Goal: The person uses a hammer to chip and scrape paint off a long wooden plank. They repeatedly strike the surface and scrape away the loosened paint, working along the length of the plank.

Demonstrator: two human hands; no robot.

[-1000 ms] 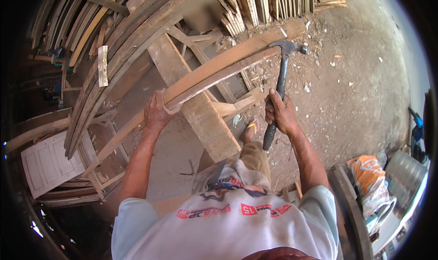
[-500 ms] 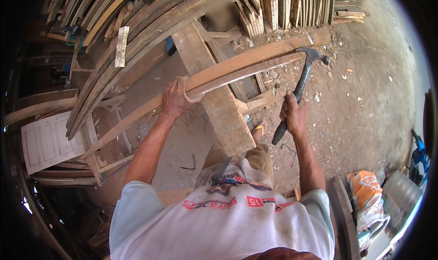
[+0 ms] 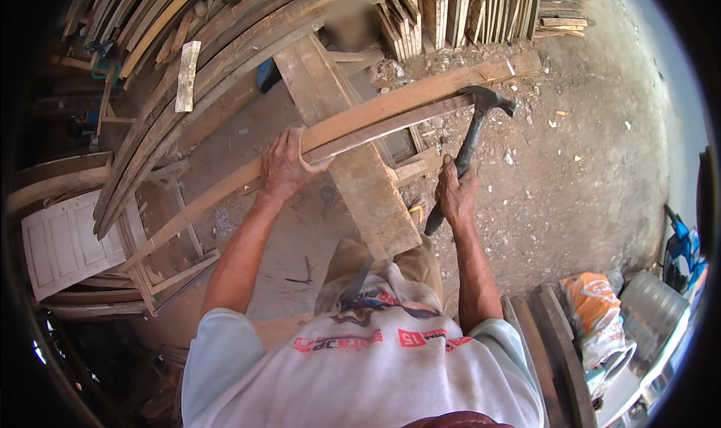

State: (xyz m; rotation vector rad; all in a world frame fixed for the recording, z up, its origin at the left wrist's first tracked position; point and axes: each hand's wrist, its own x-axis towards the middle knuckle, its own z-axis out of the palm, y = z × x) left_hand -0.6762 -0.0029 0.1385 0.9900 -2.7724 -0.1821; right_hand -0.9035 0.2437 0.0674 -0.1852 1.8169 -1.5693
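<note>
Here my left hand (image 3: 284, 163) clamps the long beam (image 3: 353, 124), laid across the broad plank (image 3: 375, 210); should my hold slacken, the beam's overhang could tip it. My right hand (image 3: 457, 191) is wrapped around the hammer (image 3: 468, 144); a skewed swing might glance off.

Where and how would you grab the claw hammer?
Hammer: likely best by the lower handle, coming from the person's right, as the right hand does. The handle is long and slim, slanting away, with the head at the far end.
</note>
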